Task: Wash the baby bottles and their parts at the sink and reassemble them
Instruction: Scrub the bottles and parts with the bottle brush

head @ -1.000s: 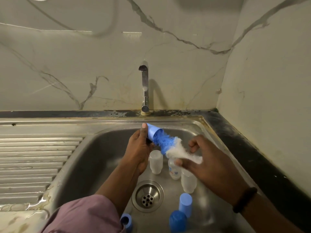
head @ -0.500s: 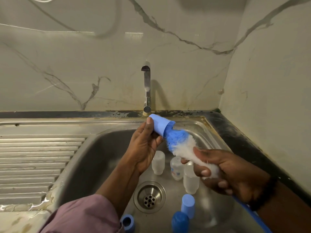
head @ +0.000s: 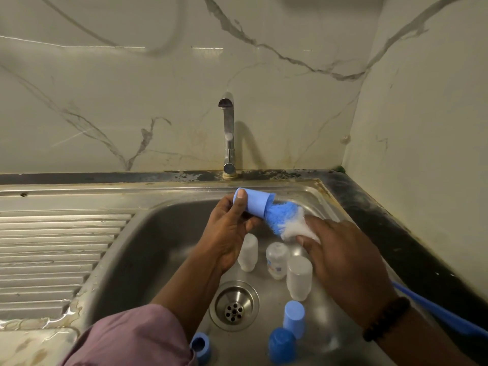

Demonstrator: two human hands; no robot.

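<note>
A blue cap [head: 254,203] is gripped by the left hand [head: 228,233] above the sink [head: 158,233], mouth turned rightward so the brush [head: 282,220], pinched at its bristles by the right hand [head: 343,257], can be worked inside. Three bottles [head: 299,277] are stood below, awaiting reassembly.

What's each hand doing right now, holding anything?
Left hand: closed around the blue cap.
Right hand: closed on the bottle brush at its white bristles, head at the cap's mouth.
</note>
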